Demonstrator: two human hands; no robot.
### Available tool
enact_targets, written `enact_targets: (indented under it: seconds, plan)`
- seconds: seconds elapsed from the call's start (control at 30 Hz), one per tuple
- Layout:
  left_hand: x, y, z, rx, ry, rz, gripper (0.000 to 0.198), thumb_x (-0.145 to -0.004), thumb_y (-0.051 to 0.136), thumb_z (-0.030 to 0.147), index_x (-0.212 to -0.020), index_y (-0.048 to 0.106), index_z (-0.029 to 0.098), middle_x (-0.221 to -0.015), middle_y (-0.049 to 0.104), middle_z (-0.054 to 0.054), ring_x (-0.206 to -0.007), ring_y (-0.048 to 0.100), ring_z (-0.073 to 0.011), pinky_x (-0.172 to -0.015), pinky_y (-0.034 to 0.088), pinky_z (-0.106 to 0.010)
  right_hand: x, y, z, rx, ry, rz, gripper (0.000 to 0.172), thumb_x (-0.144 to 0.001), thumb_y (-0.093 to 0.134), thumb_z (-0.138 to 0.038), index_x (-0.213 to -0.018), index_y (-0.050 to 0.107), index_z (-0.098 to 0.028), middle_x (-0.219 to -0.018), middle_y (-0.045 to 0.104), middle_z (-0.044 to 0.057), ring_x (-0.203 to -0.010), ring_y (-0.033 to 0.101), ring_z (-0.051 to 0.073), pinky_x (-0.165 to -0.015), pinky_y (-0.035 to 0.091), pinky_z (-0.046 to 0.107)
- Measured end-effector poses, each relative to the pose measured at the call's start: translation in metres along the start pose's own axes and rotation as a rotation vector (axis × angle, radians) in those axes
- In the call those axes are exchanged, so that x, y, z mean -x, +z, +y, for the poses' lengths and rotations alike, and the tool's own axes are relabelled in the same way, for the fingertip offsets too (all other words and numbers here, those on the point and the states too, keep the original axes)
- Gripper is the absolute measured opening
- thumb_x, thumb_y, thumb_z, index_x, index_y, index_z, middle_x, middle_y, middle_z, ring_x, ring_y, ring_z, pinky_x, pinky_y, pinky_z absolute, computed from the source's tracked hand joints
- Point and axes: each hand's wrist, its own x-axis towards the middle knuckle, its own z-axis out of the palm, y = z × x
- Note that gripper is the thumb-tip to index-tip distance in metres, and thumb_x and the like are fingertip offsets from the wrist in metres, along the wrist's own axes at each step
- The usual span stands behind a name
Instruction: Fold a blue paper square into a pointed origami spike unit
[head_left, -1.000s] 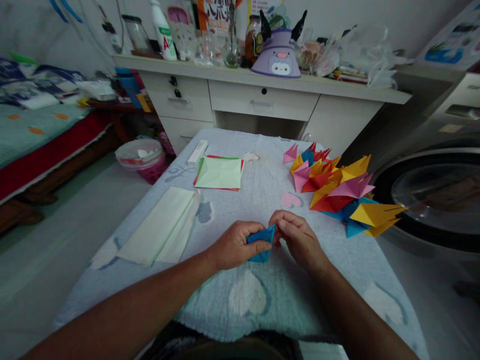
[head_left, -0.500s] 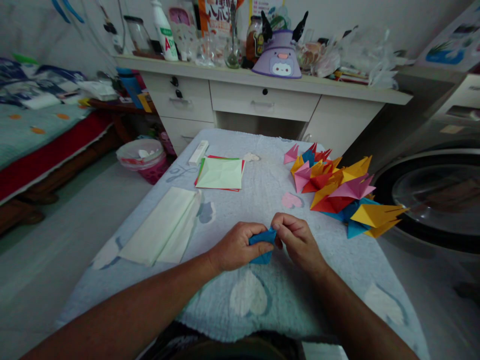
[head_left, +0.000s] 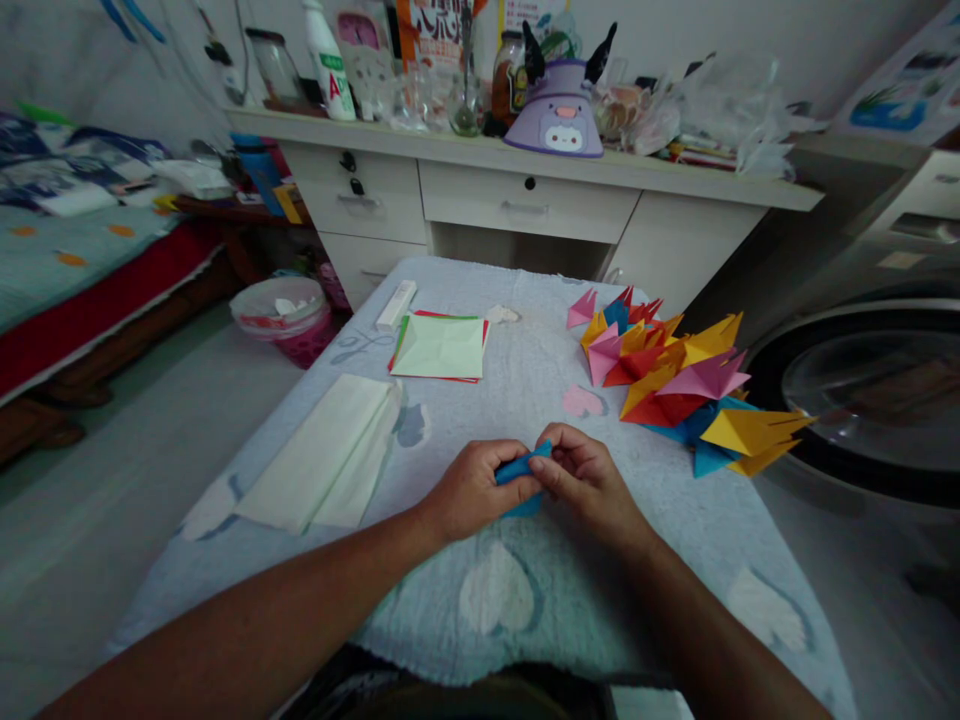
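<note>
A small folded blue paper (head_left: 517, 468) is held between both hands above the near middle of the cloth-covered table. My left hand (head_left: 476, 488) grips its left part, thumb across the front. My right hand (head_left: 589, 480) pinches its upper right corner between thumb and fingers. Farther back on the left lies a stack of square paper (head_left: 441, 347), pale green on top with red and green edges showing. Several folded paper cranes (head_left: 667, 365) in yellow, red, pink and blue are bunched at the table's right.
A folded pale cloth or paper (head_left: 322, 455) lies at the left of the table (head_left: 499, 400), with a small white box (head_left: 397, 305) behind it. A lidless bin (head_left: 281, 310) stands on the floor at left. A washing machine (head_left: 885, 380) is at right, a cluttered white desk (head_left: 525, 205) behind.
The blue paper has tilted, and less of its lower part shows. My right thumb has moved left onto its upper right part, and my left hand has risen slightly.
</note>
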Motion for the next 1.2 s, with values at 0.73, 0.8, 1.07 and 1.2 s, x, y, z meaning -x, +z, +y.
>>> enact_targets:
  seconds: [0.73, 0.8, 1.07, 1.2]
  plan:
    - [-0.001, 0.000, -0.004, 0.112, -0.129, -0.024, 0.028, -0.084, 0.061, 0.040, -0.071, 0.060, 0.014, -0.062, 0.046, 0.004, -0.058, 0.041, -0.0092, -0.054, 0.032, -0.020, -0.002, -0.009, 0.006, 0.093, -0.013, 0.166, 0.032, -0.090, 0.060, -0.047, -0.074, 0.060, -0.019, -0.059, 0.053, -0.003, -0.055, 0.048, 0.011, -0.053, 0.039, 0.024]
    - [-0.002, 0.000, -0.004, 0.080, -0.126, 0.008, 0.030, -0.084, 0.061, 0.040, -0.069, 0.060, 0.014, -0.061, 0.046, 0.004, -0.058, 0.041, -0.0095, -0.054, 0.032, -0.020, -0.004, -0.007, 0.007, 0.043, 0.000, 0.138, 0.029, -0.083, 0.069, -0.046, -0.077, 0.060, -0.019, -0.061, 0.053, -0.004, -0.054, 0.046, 0.010, -0.051, 0.037, 0.022]
    - [-0.005, -0.003, -0.007, 0.126, -0.144, 0.031, 0.025, -0.079, 0.066, 0.038, -0.076, 0.064, 0.013, -0.061, 0.050, 0.004, -0.057, 0.043, -0.0096, -0.053, 0.032, -0.021, -0.007, -0.005, 0.005, 0.080, -0.021, 0.167, 0.032, -0.082, 0.069, -0.046, -0.070, 0.060, -0.018, -0.056, 0.050, -0.004, -0.052, 0.042, 0.009, -0.050, 0.034, 0.022]
    - [-0.005, -0.004, -0.007, 0.192, -0.141, 0.044, 0.026, -0.079, 0.065, 0.038, -0.075, 0.063, 0.012, -0.061, 0.051, 0.004, -0.056, 0.044, -0.0092, -0.054, 0.033, -0.022, -0.008, -0.006, 0.009, 0.050, 0.003, 0.177, 0.028, -0.082, 0.069, -0.045, -0.078, 0.061, -0.018, -0.059, 0.052, -0.004, -0.051, 0.043, 0.009, -0.049, 0.035, 0.023]
